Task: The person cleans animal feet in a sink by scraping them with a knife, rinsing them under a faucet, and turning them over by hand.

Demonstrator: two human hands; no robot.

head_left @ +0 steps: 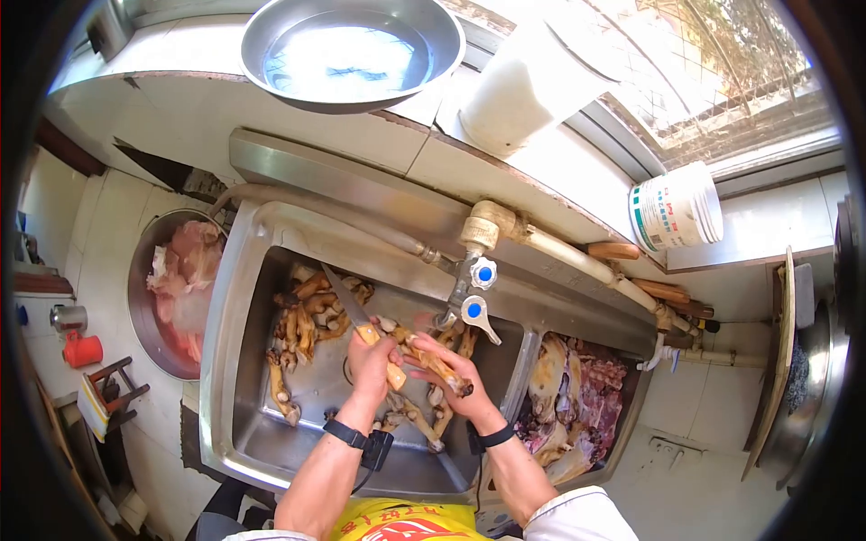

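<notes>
Over the left basin of a steel sink (311, 442), my left hand (370, 362) is closed around the wooden handle of a knife (350, 302), its blade pointing up and to the left. My right hand (460, 374) grips a browned animal foot (437, 361) just beside it. More browned feet (307, 320) are heaped at the left of this basin, and others (410, 419) lie below my hands. The right basin contains raw meat pieces (577, 397).
A faucet (469, 279) with blue-dotted knobs stands behind my hands. Left of the sink is a bowl of pale meat (185, 288). On the ledge are a metal basin (352, 99), a white bucket (514, 99) and a printed tub (672, 212).
</notes>
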